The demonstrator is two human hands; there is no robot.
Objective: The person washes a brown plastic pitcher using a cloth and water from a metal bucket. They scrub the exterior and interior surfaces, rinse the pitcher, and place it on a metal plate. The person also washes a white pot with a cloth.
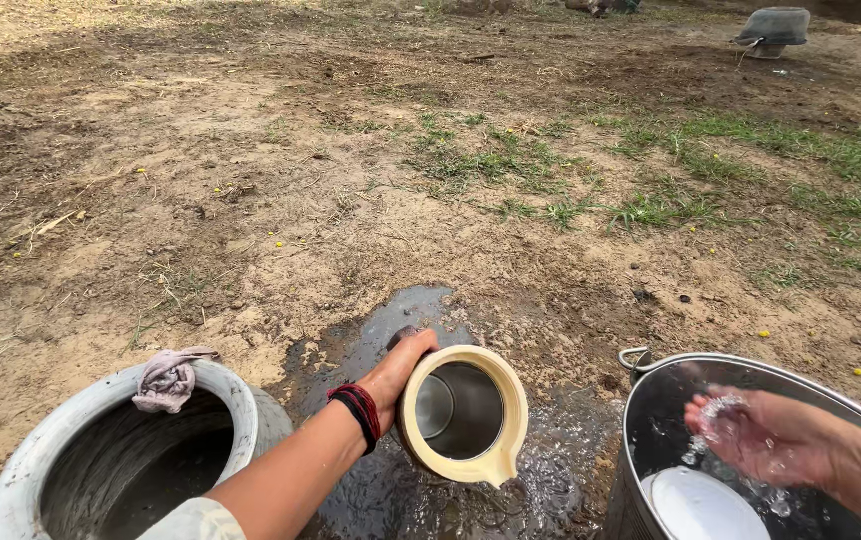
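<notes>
1. Left grip point(397, 372) is closed around the side of a cream jug point(462, 413), which is tilted with its spout down over the wet ground point(400, 320).
2. Right grip point(760, 435) is open, fingers spread, water on it, above a steel bucket point(650, 400).
3. Left of the jug stands a grey pot point(40, 450) with a cloth point(165, 380) on its rim.

- Bare, dry brown ground point(250, 180) outdoors in daylight, strewn with twigs and small yellow flecks.
- Sparse green grass patches point(670, 190) toward the right.
- A dark wet patch point(390, 320) of mud in the foreground.
- An overturned grey basin point(772, 28) sits far off, upper right.
</notes>
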